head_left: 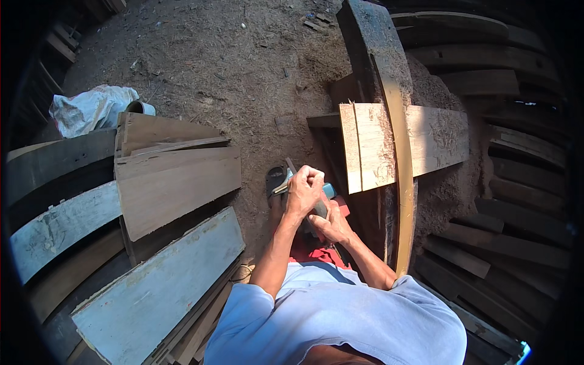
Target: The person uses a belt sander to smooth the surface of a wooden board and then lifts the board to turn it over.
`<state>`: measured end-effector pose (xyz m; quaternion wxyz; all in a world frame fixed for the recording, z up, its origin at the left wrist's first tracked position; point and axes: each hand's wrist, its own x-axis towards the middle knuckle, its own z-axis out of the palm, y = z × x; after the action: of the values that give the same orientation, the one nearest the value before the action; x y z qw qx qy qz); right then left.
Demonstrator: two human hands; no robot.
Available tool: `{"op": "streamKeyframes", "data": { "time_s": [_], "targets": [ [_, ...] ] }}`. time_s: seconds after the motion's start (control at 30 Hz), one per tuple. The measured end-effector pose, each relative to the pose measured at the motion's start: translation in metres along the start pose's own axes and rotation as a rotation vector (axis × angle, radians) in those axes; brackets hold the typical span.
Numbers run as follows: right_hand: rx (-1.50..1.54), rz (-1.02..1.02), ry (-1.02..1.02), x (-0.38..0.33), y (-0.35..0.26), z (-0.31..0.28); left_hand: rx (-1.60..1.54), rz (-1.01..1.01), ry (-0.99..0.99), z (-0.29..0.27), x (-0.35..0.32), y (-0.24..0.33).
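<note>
My left hand (304, 191) is in front of my body with its fingers curled closed. What it grips is mostly hidden, though a thin grey strip (290, 164) sticks out just beyond it. Close by on its right, my right hand (334, 225) is wrapped round a dark grey piece (319, 210) whose kind I cannot make out. Between and beyond the hands shows a teal part (329, 190), and a red part (344, 208) is beside the right hand. A dark rounded thing (277, 177) lies beyond my left wrist.
On the right, a pale board (435, 137) covered in shavings lies under a long narrow plank (403, 201) and across a timber support. Planks (176, 188) and a whitish board (164, 286) are stacked at left, near a white sack (91, 109). Sawdust and scraps cover the ground.
</note>
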<state>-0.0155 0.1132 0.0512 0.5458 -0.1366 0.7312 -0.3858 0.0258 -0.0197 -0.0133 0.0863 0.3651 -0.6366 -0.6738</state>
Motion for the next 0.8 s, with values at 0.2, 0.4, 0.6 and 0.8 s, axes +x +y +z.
{"op": "streamKeyframes", "data": {
  "time_s": [0.2,0.4,0.6,0.8],
  "targets": [
    [0.085,-0.117,0.054,-0.017,-0.031,0.003,0.268,-0.058,0.443,-0.073,-0.081,-0.049],
    [-0.028,-0.506,0.203,-0.039,-0.039,-0.011,0.306,0.095,0.195,-0.036,-0.115,0.014],
    [-0.070,-0.533,0.349,-0.076,-0.038,-0.040,0.243,0.262,0.221,0.013,-0.107,0.019],
    [0.134,-0.412,0.386,-0.090,-0.006,-0.057,0.231,0.210,0.109,0.044,-0.105,0.007]
  ]
}}
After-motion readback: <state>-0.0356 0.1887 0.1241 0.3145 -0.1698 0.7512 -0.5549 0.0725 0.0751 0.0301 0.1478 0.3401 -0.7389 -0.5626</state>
